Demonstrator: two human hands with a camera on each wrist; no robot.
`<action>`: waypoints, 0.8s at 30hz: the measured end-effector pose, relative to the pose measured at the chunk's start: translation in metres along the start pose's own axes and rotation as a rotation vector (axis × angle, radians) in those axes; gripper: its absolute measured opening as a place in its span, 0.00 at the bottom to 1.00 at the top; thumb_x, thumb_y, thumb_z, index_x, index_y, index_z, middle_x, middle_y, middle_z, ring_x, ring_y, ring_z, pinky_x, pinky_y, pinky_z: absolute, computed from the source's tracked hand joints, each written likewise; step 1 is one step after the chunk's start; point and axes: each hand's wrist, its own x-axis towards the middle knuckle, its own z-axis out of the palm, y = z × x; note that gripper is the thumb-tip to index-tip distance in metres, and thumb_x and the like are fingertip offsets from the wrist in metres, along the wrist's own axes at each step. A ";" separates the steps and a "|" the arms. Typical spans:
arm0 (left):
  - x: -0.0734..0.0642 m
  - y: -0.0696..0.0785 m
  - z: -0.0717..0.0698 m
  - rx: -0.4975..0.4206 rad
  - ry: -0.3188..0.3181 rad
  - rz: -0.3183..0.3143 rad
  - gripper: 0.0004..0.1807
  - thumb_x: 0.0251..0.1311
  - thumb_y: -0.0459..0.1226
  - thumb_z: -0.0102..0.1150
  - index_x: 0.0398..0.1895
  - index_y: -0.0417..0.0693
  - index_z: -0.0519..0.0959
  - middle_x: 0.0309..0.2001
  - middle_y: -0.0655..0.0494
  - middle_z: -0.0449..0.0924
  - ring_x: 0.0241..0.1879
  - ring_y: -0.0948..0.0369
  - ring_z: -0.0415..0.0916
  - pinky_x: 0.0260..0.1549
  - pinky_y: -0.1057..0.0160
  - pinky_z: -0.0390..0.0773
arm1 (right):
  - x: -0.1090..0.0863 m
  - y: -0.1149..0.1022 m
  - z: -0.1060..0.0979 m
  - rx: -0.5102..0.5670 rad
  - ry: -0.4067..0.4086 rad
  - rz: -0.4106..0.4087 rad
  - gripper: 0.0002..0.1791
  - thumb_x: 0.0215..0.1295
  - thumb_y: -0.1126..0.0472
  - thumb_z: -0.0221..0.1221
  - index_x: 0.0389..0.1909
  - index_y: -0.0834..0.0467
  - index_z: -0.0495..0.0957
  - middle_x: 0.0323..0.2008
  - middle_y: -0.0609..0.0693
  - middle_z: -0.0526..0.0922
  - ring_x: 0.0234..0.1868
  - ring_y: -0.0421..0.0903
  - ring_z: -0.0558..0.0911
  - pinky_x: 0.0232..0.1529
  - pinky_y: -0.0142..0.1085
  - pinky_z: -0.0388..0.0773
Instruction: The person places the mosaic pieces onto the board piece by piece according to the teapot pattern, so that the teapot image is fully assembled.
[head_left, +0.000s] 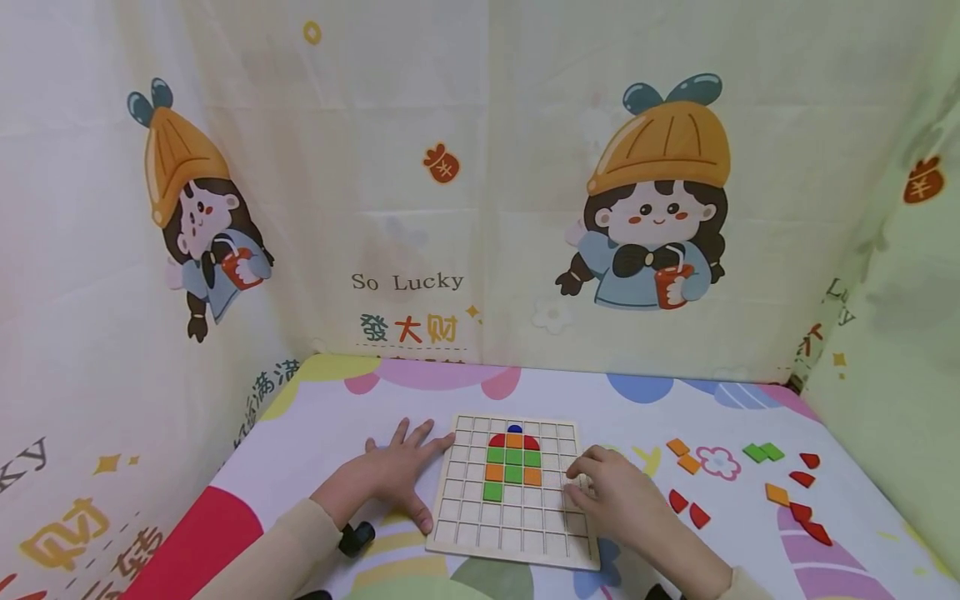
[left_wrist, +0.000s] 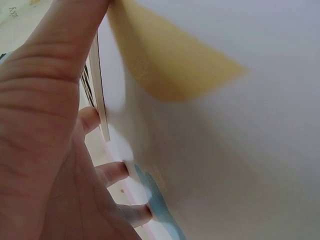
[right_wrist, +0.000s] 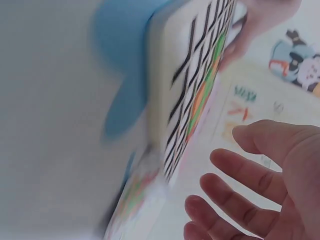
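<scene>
A square wooden grid board (head_left: 517,533) lies on the table. In its cells sit several green square tiles (head_left: 513,457), 3 orange square tiles (head_left: 532,476), 2 red rounded pieces (head_left: 497,441) and a blue rounded piece (head_left: 514,429) at the top. My left hand (head_left: 401,468) spreads its fingers along the board's left side, thumb and index fingertip right at the edge. Over the board's right edge hovers my right hand (head_left: 611,487), its fingers loosely bent. The right wrist view shows nothing between those fingers (right_wrist: 240,167); the board stands beyond them there.
Loose pieces lie right of the board: orange tiles (head_left: 678,447), green tiles (head_left: 763,452), and several red rounded pieces (head_left: 699,515). The tabletop cloth (head_left: 555,396) has coloured prints. A printed curtain (head_left: 525,208) encloses the back and sides.
</scene>
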 end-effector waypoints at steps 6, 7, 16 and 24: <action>0.000 0.000 -0.001 0.002 -0.004 0.001 0.74 0.24 0.72 0.79 0.83 0.76 0.51 0.85 0.49 0.42 0.81 0.33 0.37 0.58 0.12 0.51 | -0.009 0.041 -0.018 -0.069 0.029 0.031 0.06 0.60 0.55 0.73 0.35 0.49 0.86 0.38 0.43 0.84 0.38 0.42 0.81 0.35 0.41 0.80; 0.000 0.000 -0.001 0.001 -0.004 0.002 0.74 0.24 0.72 0.79 0.83 0.76 0.51 0.85 0.49 0.42 0.81 0.33 0.37 0.58 0.12 0.51 | -0.011 0.049 -0.020 -0.077 0.031 0.037 0.06 0.60 0.55 0.73 0.35 0.49 0.86 0.38 0.44 0.84 0.38 0.43 0.81 0.35 0.42 0.80; 0.000 -0.002 0.000 -0.014 0.001 0.015 0.75 0.23 0.73 0.79 0.82 0.77 0.50 0.85 0.49 0.41 0.81 0.32 0.36 0.58 0.12 0.50 | -0.019 0.109 -0.036 -0.094 -0.094 0.253 0.14 0.62 0.52 0.71 0.43 0.56 0.86 0.46 0.59 0.83 0.41 0.54 0.81 0.40 0.56 0.84; 0.002 -0.003 0.001 -0.023 -0.006 0.010 0.74 0.24 0.72 0.79 0.82 0.78 0.50 0.85 0.49 0.41 0.81 0.32 0.35 0.57 0.11 0.49 | -0.027 0.147 -0.036 -0.092 -0.190 0.439 0.23 0.61 0.49 0.70 0.50 0.61 0.83 0.51 0.73 0.78 0.46 0.65 0.79 0.37 0.59 0.84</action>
